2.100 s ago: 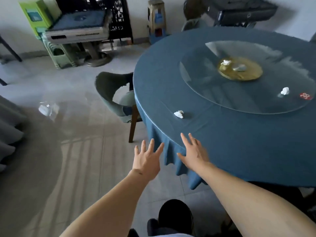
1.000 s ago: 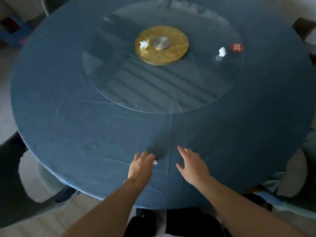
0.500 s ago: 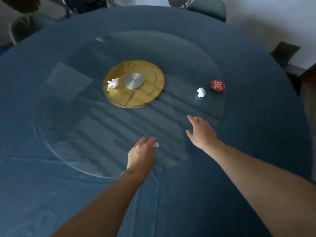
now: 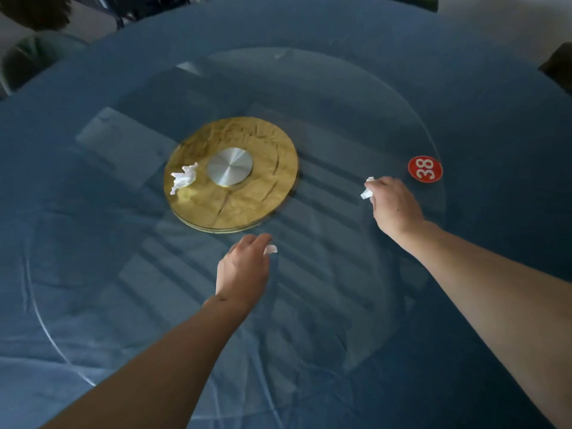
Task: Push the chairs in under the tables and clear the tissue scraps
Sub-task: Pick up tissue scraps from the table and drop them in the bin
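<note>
From my feed: a glass turntable (image 4: 309,125) lies on blue cloth (image 4: 495,113). At its centre a gold disc (image 4: 247,196) with a silver hub (image 4: 229,166). Red "38" tag (image 4: 425,169) near the turntable's right rim — dark plant leaves (image 4: 34,10) top left.

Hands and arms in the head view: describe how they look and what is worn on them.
Both are bare: the left hand and right hand wear no gloves, rings or watch that I can see. No sleeves show on either forearm up to the frame edge. A small dark mark sits at the left wrist.
</note>
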